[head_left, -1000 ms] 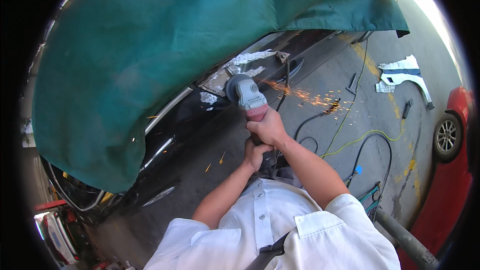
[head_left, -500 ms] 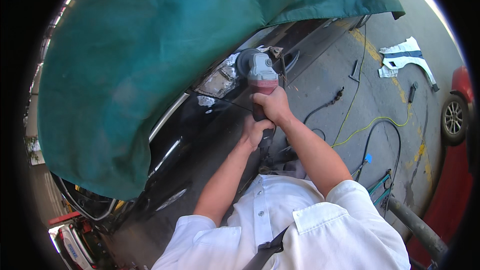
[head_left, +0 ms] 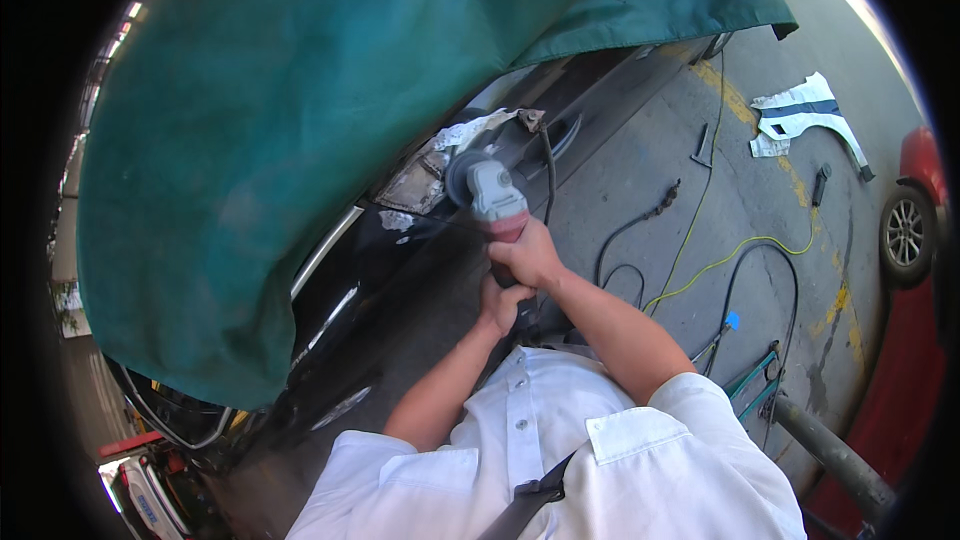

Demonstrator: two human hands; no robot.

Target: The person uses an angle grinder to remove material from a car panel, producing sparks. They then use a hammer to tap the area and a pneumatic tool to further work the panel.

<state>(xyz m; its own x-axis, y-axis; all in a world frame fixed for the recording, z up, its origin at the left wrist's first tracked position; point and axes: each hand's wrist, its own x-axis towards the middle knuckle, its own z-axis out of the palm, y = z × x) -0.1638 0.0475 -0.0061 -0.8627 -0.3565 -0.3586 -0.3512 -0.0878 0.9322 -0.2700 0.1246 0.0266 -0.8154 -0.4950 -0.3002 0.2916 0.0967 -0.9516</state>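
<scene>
My right hand (head_left: 528,254) is wrapped round the red and grey body of an angle grinder (head_left: 497,192). Lower down, my left hand (head_left: 503,302) grips the dark rear handle of the same tool. The grinder's round disc is by the black car's side panel (head_left: 420,250), near a patch of bare, scraped metal (head_left: 415,183); whether it touches is hard to tell. White, ragged paint remnants edge that patch. A metal clamp with a cable (head_left: 533,120) sits at the far end of the patch. A green sheet (head_left: 250,160) drapes over the car above it.
On the grey floor to the right lie a black cable (head_left: 625,230), a yellow-green cord (head_left: 720,265) and a hammer-like tool (head_left: 705,147). Farther off are a white fender panel (head_left: 805,108) and a red car's wheel (head_left: 907,233). A grey post (head_left: 830,460) stands at lower right.
The grinder and both hands have moved down and a little to the left, toward my body. More of the bare metal's far end and the clamp's cable now shows. Both hands keep their hold.
</scene>
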